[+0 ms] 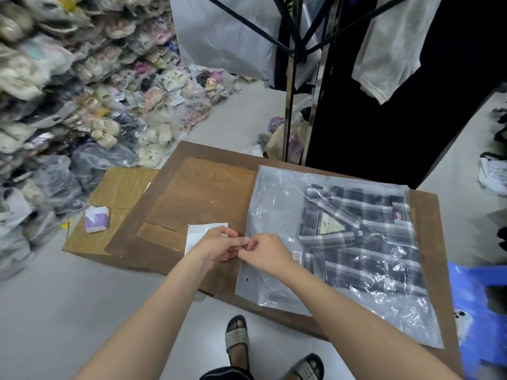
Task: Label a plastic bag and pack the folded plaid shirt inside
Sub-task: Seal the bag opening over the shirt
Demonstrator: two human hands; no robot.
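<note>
A clear plastic bag (274, 204) lies flat on the wooden table (200, 193), with the folded dark plaid shirt (362, 239) inside it. My right hand (264, 252) pinches the bag's left edge at its middle. My left hand (219, 244) meets it there, fingertips touching, and rests on a white label sheet (203, 229) lying on the table beside the bag. A small barcode sticker (296, 257) shows on the bag just right of my right hand.
A cardboard box (115, 193) with a purple-and-white packet (96, 219) on it sits left of the table. Bagged goods (68, 105) pile up at the left. A clothes rack (299, 78) stands behind. A blue plastic stool (477, 311) is at the right. My sandalled feet (238, 338) are below.
</note>
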